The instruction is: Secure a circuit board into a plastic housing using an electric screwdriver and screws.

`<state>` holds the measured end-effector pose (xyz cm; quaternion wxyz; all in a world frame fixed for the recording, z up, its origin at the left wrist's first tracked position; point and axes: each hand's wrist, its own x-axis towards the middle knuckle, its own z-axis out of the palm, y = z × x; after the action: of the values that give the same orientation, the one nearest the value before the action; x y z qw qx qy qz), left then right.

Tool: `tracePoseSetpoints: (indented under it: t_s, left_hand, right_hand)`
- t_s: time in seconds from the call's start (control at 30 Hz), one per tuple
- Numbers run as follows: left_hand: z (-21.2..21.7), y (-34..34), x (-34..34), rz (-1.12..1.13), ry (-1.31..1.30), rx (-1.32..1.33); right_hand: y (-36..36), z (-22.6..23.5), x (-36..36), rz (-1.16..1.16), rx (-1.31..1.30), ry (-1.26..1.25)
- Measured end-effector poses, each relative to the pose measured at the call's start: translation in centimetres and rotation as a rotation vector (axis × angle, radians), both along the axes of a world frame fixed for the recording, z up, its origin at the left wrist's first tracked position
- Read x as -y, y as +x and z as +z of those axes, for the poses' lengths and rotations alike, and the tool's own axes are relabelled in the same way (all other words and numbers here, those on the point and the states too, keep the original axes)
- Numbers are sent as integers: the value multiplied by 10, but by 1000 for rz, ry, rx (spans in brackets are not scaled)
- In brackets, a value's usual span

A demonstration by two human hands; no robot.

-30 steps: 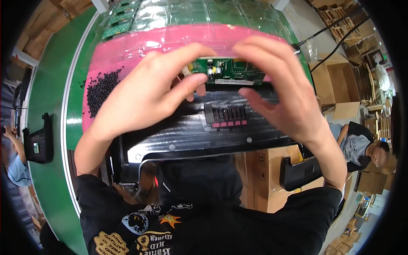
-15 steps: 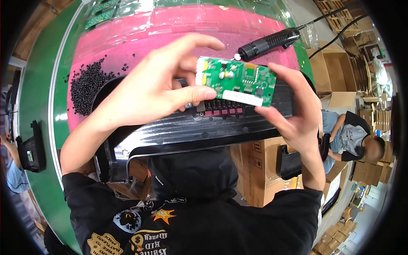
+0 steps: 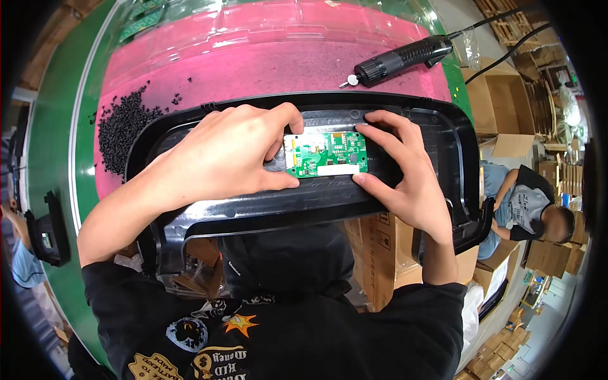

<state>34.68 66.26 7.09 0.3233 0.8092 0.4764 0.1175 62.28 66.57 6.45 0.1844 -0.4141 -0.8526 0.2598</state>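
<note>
A green circuit board (image 3: pixel 329 154) with a white label strip along its near edge lies in the middle of a large black plastic housing (image 3: pixel 253 212). My left hand (image 3: pixel 244 149) grips the board's left end, thumb at the near corner and index finger at the far corner. At the board's right end, the thumb and index finger of my right hand (image 3: pixel 405 168) hold the near and far corners. The board covers the part of the housing beneath it.
Behind the housing, a black electric screwdriver (image 3: pixel 402 61) lies on the pink mat (image 3: pixel 253 73). A heap of small black screws (image 3: pixel 126 130) is at the left. Clear plastic trays (image 3: pixel 266 25) line the back. Cardboard boxes (image 3: pixel 503 104) and another person (image 3: pixel 529 202) are at the right.
Both hands have lowered the circuit board from above into the black housing. The board now sits level over the spot where a row of dark pink-edged slots showed before.
</note>
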Motion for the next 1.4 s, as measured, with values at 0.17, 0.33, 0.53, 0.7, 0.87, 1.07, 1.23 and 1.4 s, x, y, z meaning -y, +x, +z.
tracePoseSetpoints:
  t_s: [0.17, 0.33, 0.53, 0.7, 0.87, 1.07, 1.23, 1.4]
  left_hand:
    - [-4, 1, -1, -11, 2, -22]
    - [-3, 1, -3, -24, -25, -42]
    - [-5, -8, 2, -36, 58, -17]
    - [40, -28, 3, 70, -6, 91]
    - [31, -114, -16, 443, 517, -145]
    - [-8, -153, -8, 282, 195, -235]
    - [-5, -143, -15, 289, 122, -251]
    - [-5, -151, -16, 348, 202, -133]
  right_hand:
    - [0, -2, 1, -6, 9, 0]
    - [-1, -1, 1, -17, 30, -9]
    - [-8, 4, -1, -5, 25, -2]
    - [-7, 12, 2, -92, 4, -11]
    - [2, 41, -27, -321, 75, 295]
    - [18, 41, -122, -383, 213, 2]
    - [37, 19, -177, -252, 225, -85]
    - [4, 19, -165, -365, 232, -388]
